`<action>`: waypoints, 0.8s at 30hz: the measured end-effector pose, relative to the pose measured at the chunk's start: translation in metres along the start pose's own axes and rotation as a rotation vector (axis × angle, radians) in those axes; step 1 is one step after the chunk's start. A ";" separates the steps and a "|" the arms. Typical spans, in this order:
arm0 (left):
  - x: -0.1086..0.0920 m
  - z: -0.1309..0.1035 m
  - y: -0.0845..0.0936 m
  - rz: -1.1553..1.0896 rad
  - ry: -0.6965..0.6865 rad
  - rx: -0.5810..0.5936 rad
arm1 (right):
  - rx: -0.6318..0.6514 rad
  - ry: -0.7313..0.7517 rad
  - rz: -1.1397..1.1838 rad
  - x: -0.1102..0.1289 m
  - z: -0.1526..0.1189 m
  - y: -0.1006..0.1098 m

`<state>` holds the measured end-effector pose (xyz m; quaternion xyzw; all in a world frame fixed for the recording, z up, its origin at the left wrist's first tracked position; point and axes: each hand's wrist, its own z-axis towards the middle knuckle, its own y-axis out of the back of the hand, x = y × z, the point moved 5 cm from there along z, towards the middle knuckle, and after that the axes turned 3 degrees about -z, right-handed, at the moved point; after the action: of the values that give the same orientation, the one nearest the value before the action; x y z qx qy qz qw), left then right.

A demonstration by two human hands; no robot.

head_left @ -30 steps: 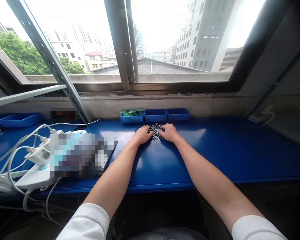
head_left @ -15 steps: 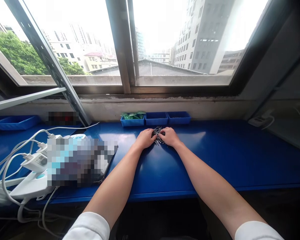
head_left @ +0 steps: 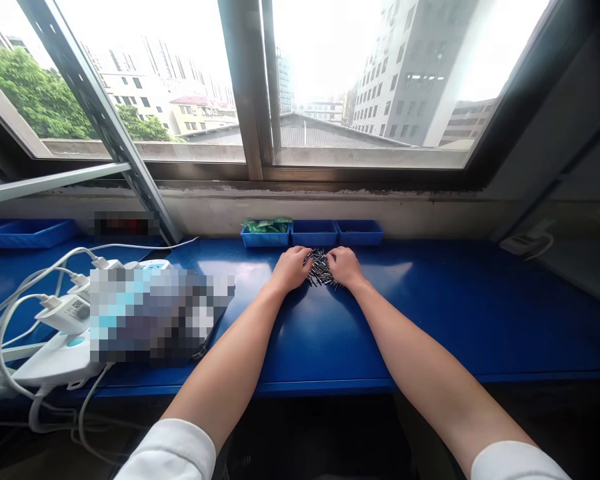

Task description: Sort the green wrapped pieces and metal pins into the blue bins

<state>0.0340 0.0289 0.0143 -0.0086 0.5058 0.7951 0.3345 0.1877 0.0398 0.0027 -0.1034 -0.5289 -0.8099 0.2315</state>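
Note:
A loose pile of small, thin black-and-silver pieces point(head_left: 319, 268), too small to name surely, lies on the blue tabletop point(head_left: 325, 333). Against its left side rests my left hand point(head_left: 291, 269), fingers curved and the thumb by the pieces. My right hand point(head_left: 346, 267) is cupped at the right side, its thumb and fingertips at the pile's edge. Both hands look open around the heap, with no piece clearly gripped. Fingertips on the far side are partly hidden.
Behind the pile stand a blue bin with green packets point(head_left: 266, 233), a middle blue bin point(head_left: 314, 233) and a right blue bin point(head_left: 360, 233). To the left lie a white power strip point(head_left: 55, 365) with plugs and cables, and a blurred-out object point(head_left: 155, 317). A metal post point(head_left: 125, 143) rises there.
My hands have moved slightly apart, and more of the pile shows, spread wider between them. The whole view has shifted a little.

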 end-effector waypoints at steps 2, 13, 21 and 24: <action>-0.001 0.001 0.003 -0.026 0.000 -0.056 | -0.039 0.014 0.047 0.001 0.001 0.002; -0.004 0.004 0.005 0.001 0.004 -0.085 | -0.018 0.044 0.371 0.014 -0.002 0.009; -0.001 0.004 0.007 0.015 0.015 -0.090 | -0.019 0.011 0.832 0.012 0.001 0.009; -0.002 0.005 0.010 0.012 -0.008 -0.124 | -0.047 -0.031 0.829 0.007 0.003 0.010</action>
<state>0.0320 0.0293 0.0253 -0.0233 0.4544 0.8268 0.3307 0.1863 0.0373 0.0145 -0.3253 -0.4271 -0.6583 0.5276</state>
